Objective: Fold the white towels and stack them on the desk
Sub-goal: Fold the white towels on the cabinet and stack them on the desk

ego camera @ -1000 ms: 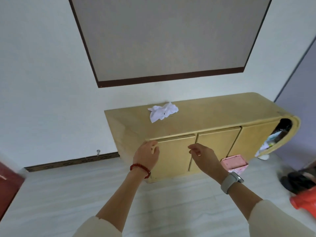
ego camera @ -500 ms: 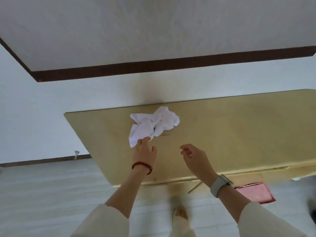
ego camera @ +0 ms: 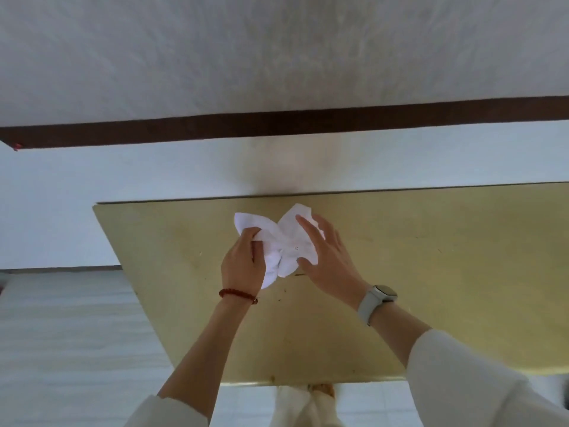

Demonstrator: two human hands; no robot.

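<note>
Pinching crumpled towel [ego camera: 284,246] with left hand [ego camera: 243,266]; spreading open right hand [ego camera: 326,254] flat, probably pinning towel against table [ego camera: 431,257] for unfolding.

**Soft, even daylight with wide-angle stretch**

The light is diffuse and fairly bright, with no hard glare. A soft grey shadow sits on the wall [ego camera: 286,167] just behind the desk [ego camera: 431,257], and a faint shadow lies under the hands. The towel [ego camera: 283,241] is nearly blown out, its folds hard to read. The desk top has a dull sheen. Straight lines splay toward the frame edges, and the sleeves [ego camera: 462,380] at the bottom look stretched. Fine detail is slightly soft and smeared throughout.
</note>
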